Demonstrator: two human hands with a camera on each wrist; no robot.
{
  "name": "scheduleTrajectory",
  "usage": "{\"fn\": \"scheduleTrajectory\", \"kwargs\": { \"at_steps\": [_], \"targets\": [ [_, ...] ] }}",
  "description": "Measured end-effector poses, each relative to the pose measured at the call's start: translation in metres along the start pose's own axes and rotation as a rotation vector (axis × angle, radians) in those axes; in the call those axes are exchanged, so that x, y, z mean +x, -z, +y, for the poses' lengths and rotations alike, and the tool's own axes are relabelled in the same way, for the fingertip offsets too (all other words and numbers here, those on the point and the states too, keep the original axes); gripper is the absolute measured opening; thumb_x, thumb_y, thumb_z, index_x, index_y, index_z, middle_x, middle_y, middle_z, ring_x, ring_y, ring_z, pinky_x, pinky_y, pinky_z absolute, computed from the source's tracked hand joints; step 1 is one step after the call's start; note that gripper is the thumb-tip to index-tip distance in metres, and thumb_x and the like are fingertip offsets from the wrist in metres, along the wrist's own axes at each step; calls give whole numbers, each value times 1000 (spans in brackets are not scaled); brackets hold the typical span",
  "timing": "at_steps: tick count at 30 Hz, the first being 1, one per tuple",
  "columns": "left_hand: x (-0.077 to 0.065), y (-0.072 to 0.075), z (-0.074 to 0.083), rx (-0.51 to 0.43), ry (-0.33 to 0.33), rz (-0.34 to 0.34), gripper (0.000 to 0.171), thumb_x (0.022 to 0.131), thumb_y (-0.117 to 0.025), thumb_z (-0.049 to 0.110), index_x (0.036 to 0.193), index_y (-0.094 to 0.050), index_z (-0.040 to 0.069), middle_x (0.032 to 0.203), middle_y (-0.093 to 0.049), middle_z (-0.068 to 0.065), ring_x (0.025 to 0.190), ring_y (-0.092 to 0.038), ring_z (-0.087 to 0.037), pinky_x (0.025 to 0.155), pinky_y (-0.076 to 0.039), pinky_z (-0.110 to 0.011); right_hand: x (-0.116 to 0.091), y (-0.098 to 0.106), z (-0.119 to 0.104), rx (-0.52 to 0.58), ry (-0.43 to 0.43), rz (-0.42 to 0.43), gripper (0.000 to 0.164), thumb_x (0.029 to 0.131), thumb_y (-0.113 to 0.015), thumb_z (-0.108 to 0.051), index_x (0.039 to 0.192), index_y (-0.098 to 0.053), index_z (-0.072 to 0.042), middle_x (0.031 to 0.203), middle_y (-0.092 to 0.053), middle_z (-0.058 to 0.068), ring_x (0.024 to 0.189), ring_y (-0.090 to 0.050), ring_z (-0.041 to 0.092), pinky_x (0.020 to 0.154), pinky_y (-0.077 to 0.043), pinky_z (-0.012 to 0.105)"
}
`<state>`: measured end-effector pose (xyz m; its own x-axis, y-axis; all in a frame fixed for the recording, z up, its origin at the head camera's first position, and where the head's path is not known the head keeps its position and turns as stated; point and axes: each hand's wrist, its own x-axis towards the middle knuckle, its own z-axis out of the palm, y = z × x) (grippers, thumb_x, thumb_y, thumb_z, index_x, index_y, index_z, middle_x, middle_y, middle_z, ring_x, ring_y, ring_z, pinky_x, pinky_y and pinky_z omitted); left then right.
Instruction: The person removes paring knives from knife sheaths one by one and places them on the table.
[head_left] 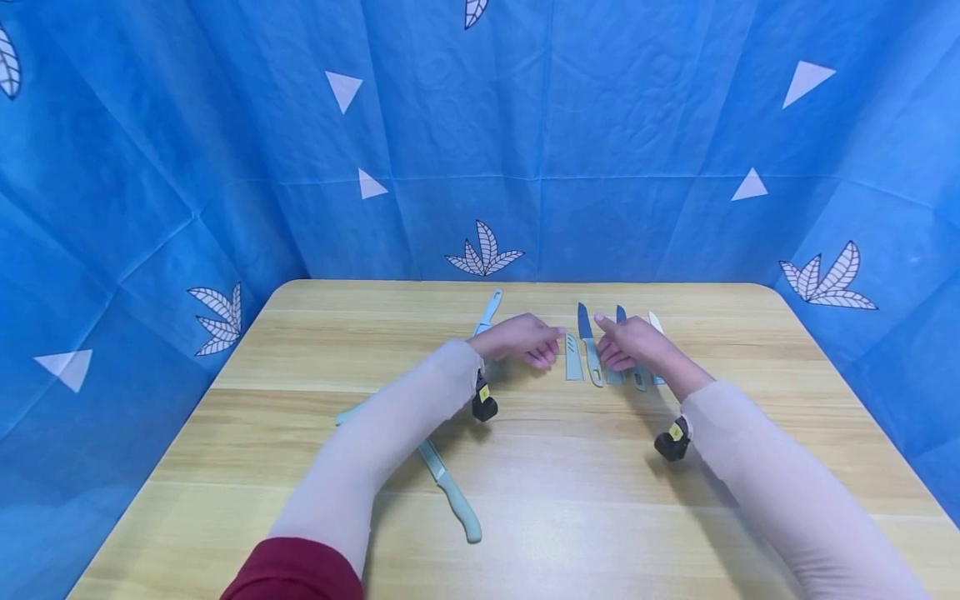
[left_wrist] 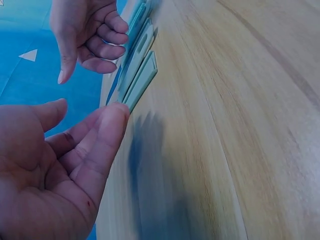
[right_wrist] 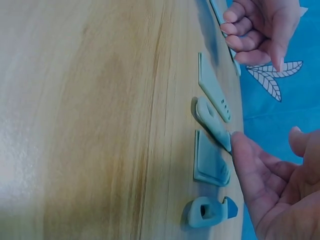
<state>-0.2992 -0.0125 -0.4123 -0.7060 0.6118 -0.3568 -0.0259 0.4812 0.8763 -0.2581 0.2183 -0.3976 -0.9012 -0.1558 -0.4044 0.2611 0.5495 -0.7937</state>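
My left hand (head_left: 525, 340) hovers over the back of the table with fingers loosely bent and nothing in them. Just right of its fingertips lies a pale green blade sheath (head_left: 573, 360) with slots. Beside that is a knife (head_left: 593, 362) with a dark blade and pale green handle. My right hand (head_left: 633, 343) is also bare, fingers relaxed and thumb out. It partly covers a second sheath (right_wrist: 210, 160) and another dark-bladed knife (head_left: 640, 380). In the right wrist view, my right fingertips overlap the tip side of the first knife (right_wrist: 212, 120).
A light blue handle (head_left: 491, 307) shows behind my left wrist. Under my left forearm lies a long knife (head_left: 460, 507), handle toward the front edge, and another pale green end (head_left: 347, 414) sticks out left. A pale blade (head_left: 656, 321) lies beyond my right hand. Blue curtain (head_left: 540, 150) encloses the table.
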Motion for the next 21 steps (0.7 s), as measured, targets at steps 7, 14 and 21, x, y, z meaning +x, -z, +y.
{"fn": "scheduleTrajectory", "kwargs": {
  "at_steps": [7, 14, 21],
  "targets": [
    [-9, 4, 1, 4, -26, -16, 46, 104, -49, 35, 109, -64, -8, 92, -69, -17, 79, -69, -24, 74, -62, -33, -7, -1, -2, 2, 20, -18, 65, 105, -37, -46, 119, -56, 14, 104, -66, 24, 92, -67, 29, 83, -60, 38],
    [-18, 7, 1, 13, -50, -42, 45, 104, -48, 34, 115, -62, -7, 95, -68, -17, 85, -68, -26, 79, -61, -35, -13, -7, -9, -5, 48, -11, 64, 103, -44, -48, 120, -57, 12, 103, -66, 22, 99, -66, 31, 84, -60, 37],
    [-31, 7, 1, 36, -86, -52, 47, 104, -49, 36, 119, -61, -7, 99, -68, -16, 95, -66, -32, 84, -60, -39, -20, -14, -13, -27, 106, -10, 60, 103, -47, -43, 123, -56, 13, 105, -65, 24, 98, -67, 32, 83, -60, 37]
  ]
}}
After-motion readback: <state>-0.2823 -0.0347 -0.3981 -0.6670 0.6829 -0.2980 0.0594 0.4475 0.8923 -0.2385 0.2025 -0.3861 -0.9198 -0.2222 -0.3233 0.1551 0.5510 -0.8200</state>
